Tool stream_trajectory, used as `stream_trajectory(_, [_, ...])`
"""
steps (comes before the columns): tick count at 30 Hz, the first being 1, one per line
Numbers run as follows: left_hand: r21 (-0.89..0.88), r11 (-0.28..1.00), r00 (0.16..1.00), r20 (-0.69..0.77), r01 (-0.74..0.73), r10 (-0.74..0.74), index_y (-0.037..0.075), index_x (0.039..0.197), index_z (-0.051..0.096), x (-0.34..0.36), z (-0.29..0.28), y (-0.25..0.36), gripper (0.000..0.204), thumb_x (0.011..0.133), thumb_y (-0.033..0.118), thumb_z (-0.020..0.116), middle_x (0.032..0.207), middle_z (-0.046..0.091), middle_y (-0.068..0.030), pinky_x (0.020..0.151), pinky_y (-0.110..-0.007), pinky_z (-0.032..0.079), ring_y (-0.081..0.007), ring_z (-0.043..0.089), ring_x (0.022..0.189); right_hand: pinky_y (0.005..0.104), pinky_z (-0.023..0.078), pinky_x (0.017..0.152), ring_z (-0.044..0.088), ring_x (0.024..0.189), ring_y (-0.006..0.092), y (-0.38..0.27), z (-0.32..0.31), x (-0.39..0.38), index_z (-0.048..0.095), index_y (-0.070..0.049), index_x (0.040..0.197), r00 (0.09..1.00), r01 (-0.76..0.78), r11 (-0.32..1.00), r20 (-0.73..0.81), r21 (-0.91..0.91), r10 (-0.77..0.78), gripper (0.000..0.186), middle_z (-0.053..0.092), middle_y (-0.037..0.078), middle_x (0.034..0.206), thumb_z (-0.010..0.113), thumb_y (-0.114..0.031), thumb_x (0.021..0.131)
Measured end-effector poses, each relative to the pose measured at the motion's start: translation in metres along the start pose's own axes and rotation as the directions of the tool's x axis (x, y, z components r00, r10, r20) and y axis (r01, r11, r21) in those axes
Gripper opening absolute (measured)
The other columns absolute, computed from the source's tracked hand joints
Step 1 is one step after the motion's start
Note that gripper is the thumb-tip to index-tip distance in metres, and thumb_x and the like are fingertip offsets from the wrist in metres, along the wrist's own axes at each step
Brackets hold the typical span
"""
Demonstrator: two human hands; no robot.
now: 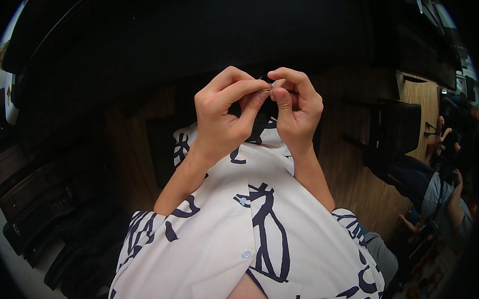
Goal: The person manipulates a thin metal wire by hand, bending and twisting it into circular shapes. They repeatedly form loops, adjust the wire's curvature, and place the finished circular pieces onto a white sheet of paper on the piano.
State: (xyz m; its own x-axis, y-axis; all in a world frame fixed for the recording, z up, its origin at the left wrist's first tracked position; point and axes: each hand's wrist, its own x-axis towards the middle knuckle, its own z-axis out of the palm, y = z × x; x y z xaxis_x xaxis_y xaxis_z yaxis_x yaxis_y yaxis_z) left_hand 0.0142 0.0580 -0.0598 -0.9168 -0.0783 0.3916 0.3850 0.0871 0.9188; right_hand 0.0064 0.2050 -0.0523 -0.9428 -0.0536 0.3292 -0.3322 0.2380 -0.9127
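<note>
Both hands are raised in front of my chest, their fingertips meeting. Between the thumb and fingers of my left hand (225, 105) is pinched a thin, pale wire-like strand (265, 91); its exact kind is too small to make out. Touching the same spot, my right hand (297, 109) has its thumb and fingers curled together round the strand's other end. A fine dark loop seems to rise just above the fingertips. The fingers hide most of whatever is held.
A large black surface (218, 34) spans the area ahead of my hands. To the right are a dark chair (395, 128) on the wooden floor (352, 177) and other people (437, 198). Several dark cases (36, 209) stand at the lower left.
</note>
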Motion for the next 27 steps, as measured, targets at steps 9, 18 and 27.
stream_trajectory(9, [0.015,0.992,0.989,-0.076,-0.126,0.127,0.005,0.094,0.075,0.001,0.003,-0.008,0.018,0.080,-0.005,0.074,0.081,0.063,-0.0036,0.050,-0.021,0.045,-0.0084,0.058,0.058,0.0263,0.031,0.047,0.046,0.053,0.0100,0.012,-0.003,0.007,0.067,0.001,0.079,0.988,0.099,0.994,0.127,-0.039,-0.093,0.027,0.056,0.004,0.064,0.065,-0.019,0.097])
stream_trajectory(18, [-0.038,0.994,0.995,0.018,-0.098,0.099,0.005,0.097,0.074,-0.001,-0.003,-0.008,0.021,0.078,-0.004,0.074,0.096,0.060,-0.0045,0.053,-0.021,0.046,-0.0079,0.055,0.062,0.0253,0.027,0.051,0.034,0.056,0.0073,0.007,-0.012,0.005,0.050,-0.001,0.067,0.937,-0.268,0.883,0.318,0.384,0.146,0.039,0.040,-0.002,0.061,0.054,-0.018,0.103])
stream_trajectory(27, [0.081,0.984,0.986,-0.039,-0.160,0.163,0.005,0.097,0.076,-0.001,0.006,-0.010,0.022,0.078,-0.006,0.075,0.105,0.062,-0.0065,0.054,-0.022,0.050,-0.0096,0.060,0.065,0.0245,0.026,0.051,0.034,0.057,0.0059,0.008,-0.016,0.006,0.054,-0.001,0.070,0.953,-0.227,0.873,0.284,0.432,0.107,0.037,0.042,-0.002,0.062,0.053,-0.017,0.103])
